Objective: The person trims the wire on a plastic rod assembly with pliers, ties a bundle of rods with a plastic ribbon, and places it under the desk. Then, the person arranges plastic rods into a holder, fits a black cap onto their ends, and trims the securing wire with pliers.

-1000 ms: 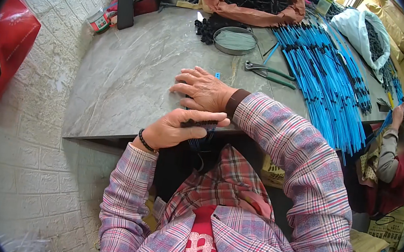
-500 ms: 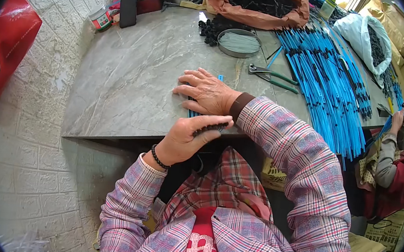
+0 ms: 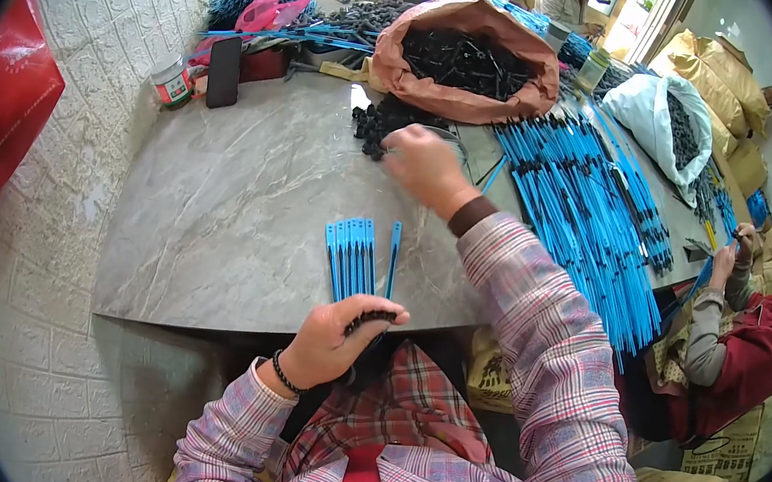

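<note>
My left hand [image 3: 329,337] is closed at the table's front edge, a row of small black pieces [image 3: 370,318] held between thumb and fingers. Just beyond it, flat blue strips with holes at their ends [image 3: 351,258] lie side by side, with a single blue strip [image 3: 394,253] apart to their right. Farther back, my right hand [image 3: 428,167] hovers beside a heap of small black pieces [image 3: 382,124]. Motion blurs its fingers, so their grip cannot be made out. It hides most of a round metal dish behind it.
An orange-brown sack of black parts [image 3: 468,65] stands at the back. Long blue strips with black ends [image 3: 588,226] cover the right side. A phone [image 3: 224,73] and a jar [image 3: 172,81] are at the left. A co-worker in red [image 3: 734,362] sits at the right.
My right hand has lifted off the blue strips and moved back to the black heap, uncovering the strips. My left hand still holds the black pieces. The view has tilted up.
</note>
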The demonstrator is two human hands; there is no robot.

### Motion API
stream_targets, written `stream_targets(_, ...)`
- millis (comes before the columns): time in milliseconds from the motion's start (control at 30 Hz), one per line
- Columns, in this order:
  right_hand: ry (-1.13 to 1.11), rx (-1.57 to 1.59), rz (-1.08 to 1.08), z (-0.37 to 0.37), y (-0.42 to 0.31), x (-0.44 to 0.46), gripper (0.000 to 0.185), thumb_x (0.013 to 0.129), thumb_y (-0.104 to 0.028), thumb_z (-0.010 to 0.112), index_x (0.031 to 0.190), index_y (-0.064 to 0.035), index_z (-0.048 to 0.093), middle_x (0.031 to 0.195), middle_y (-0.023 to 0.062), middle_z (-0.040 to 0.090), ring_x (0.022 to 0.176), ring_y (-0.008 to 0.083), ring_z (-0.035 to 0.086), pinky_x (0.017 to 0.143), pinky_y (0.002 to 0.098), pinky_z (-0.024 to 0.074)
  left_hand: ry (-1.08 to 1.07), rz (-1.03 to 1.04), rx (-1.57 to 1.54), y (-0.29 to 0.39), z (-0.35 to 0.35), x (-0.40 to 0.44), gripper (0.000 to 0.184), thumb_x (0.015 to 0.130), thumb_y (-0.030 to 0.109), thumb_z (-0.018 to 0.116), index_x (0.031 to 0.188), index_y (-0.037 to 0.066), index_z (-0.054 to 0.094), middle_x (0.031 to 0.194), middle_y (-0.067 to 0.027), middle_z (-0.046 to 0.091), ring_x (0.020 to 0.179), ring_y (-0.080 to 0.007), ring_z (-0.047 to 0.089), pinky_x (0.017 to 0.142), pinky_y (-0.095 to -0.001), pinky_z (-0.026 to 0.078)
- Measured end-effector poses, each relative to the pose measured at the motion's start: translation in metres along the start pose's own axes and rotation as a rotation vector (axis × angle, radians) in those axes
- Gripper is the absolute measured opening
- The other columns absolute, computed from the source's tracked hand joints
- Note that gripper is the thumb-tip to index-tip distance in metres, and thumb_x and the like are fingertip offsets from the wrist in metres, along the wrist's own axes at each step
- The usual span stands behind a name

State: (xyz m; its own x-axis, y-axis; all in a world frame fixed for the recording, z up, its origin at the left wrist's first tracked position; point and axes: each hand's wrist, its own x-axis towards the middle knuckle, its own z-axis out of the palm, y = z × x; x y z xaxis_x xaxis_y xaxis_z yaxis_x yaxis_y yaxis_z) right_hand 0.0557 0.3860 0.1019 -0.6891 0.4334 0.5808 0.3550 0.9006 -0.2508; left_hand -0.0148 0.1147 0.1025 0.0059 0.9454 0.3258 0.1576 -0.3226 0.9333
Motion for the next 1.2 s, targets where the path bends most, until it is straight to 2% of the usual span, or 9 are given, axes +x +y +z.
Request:
stream_targets(67, -0.145, -0.284, 0.181, -0.011, 0.028, 0.006, 0.018, 0.080, -0.021, 0.064, 0.092, -0.0075, 0.064, 0.093, 0.0135, 0.063, 0.093, 0.0331, 0.062, 0.076, 0.0426, 0.0511, -0.026, 0.022, 0.019, -0.002, -0.001, 0.000, 0.017, 0.092, -0.004, 0.054, 0.107, -0.002, 0.061, 0.101, -0.0126, 0.070, 0.095, -0.0200, 0.068, 0.084, -0.0286, 0.053)
stream_targets(200, -0.230, -0.308, 0.185, 0.008, 0.071, 0.005, 0.015, 0.081, -0.021, 0.063, 0.085, -0.0073, 0.064, 0.089, 0.0118, 0.062, 0.091, 0.0310, 0.062, 0.075, 0.0429, 0.0509, -0.053, 0.004, 0.043, 0.004, -0.004, 0.002, 0.018, 0.091, -0.004, 0.055, 0.107, -0.002, 0.062, 0.101, -0.0125, 0.070, 0.096, -0.0205, 0.068, 0.084, -0.0286, 0.053)
stream_targets(500, -0.070, -0.273, 0.148, 0.011, 0.068, 0.003, 0.009, 0.080, -0.016, 0.060, 0.078, -0.0080, 0.064, 0.085, 0.0106, 0.063, 0.085, 0.0311, 0.064, 0.071, 0.0420, 0.0528, -0.031, 0.013, 0.053, 0.001, -0.002, -0.001, 0.019, 0.090, -0.001, 0.060, 0.109, 0.002, 0.061, 0.101, -0.0116, 0.069, 0.095, -0.0221, 0.068, 0.082, -0.0294, 0.053)
stream_targets(667, 0.122, -0.254, 0.095, 0.007, 0.066, 0.010, 0.009, 0.082, -0.015, 0.060, 0.080, -0.0054, 0.060, 0.084, 0.0105, 0.063, 0.082, 0.0310, 0.063, 0.071, 0.0415, 0.0517, -0.017, 0.005, 0.013, -0.001, 0.000, 0.000, 0.018, 0.093, -0.004, 0.053, 0.109, -0.001, 0.060, 0.101, -0.0132, 0.070, 0.096, -0.0212, 0.068, 0.086, -0.0300, 0.052)
stream_targets(833, 0.264, 0.210, 0.141, -0.028, 0.016, 0.007, 0.009, 0.086, -0.012, 0.057, 0.083, -0.0038, 0.056, 0.081, 0.0113, 0.062, 0.079, 0.0311, 0.061, 0.068, 0.0395, 0.0485, 0.006, -0.029, -0.045, -0.005, 0.000, 0.000, 0.021, 0.095, -0.001, 0.051, 0.116, 0.001, 0.055, 0.102, -0.0126, 0.069, 0.099, -0.0201, 0.066, 0.088, -0.0304, 0.051)
stream_targets(900, 0.279, 0.317, 0.024, -0.056, -0.029, -0.015, 0.005, 0.087, -0.008, 0.057, 0.084, -0.0038, 0.057, 0.077, 0.0114, 0.060, 0.074, 0.0304, 0.059, 0.065, 0.0378, 0.0458, 0.027, -0.042, -0.065, -0.005, 0.002, 0.000, 0.022, 0.095, -0.001, 0.051, 0.117, 0.001, 0.054, 0.102, -0.0123, 0.068, 0.099, -0.0195, 0.065, 0.089, -0.0302, 0.051)
stream_targets(967, 0.236, 0.377, 0.018, -0.082, -0.070, -0.049, 0.005, 0.081, -0.003, 0.062, 0.086, -0.0050, 0.061, 0.076, 0.0101, 0.058, 0.071, 0.0295, 0.057, 0.065, 0.0375, 0.0448, 0.045, -0.044, -0.096, -0.004, 0.002, 0.001, 0.023, 0.096, 0.000, 0.051, 0.119, 0.002, 0.053, 0.102, -0.0115, 0.068, 0.099, -0.0180, 0.065, 0.089, -0.0296, 0.050)
stream_targets(1033, 0.303, 0.295, -0.119, -0.096, -0.091, -0.080, 0.014, 0.075, 0.000, 0.067, 0.087, -0.0072, 0.064, 0.076, 0.0074, 0.057, 0.071, 0.0270, 0.055, 0.065, 0.0369, 0.0440, 0.066, -0.047, -0.112, -0.004, 0.003, 0.001, 0.024, 0.096, 0.001, 0.051, 0.120, 0.002, 0.052, 0.102, -0.0111, 0.068, 0.098, -0.0172, 0.064, 0.089, -0.0293, 0.050)
stream_targets(1200, 0.242, 0.188, -0.115, -0.107, -0.124, -0.121, 0.018, 0.071, 0.000, 0.070, 0.087, -0.0087, 0.067, 0.076, 0.0045, 0.056, 0.070, 0.0239, 0.054, 0.064, 0.0354, 0.0431, 0.097, -0.047, -0.208, -0.006, 0.006, 0.002, 0.024, 0.096, 0.000, 0.051, 0.120, 0.004, 0.053, 0.103, -0.0089, 0.067, 0.099, -0.0143, 0.063, 0.088, -0.0274, 0.050)
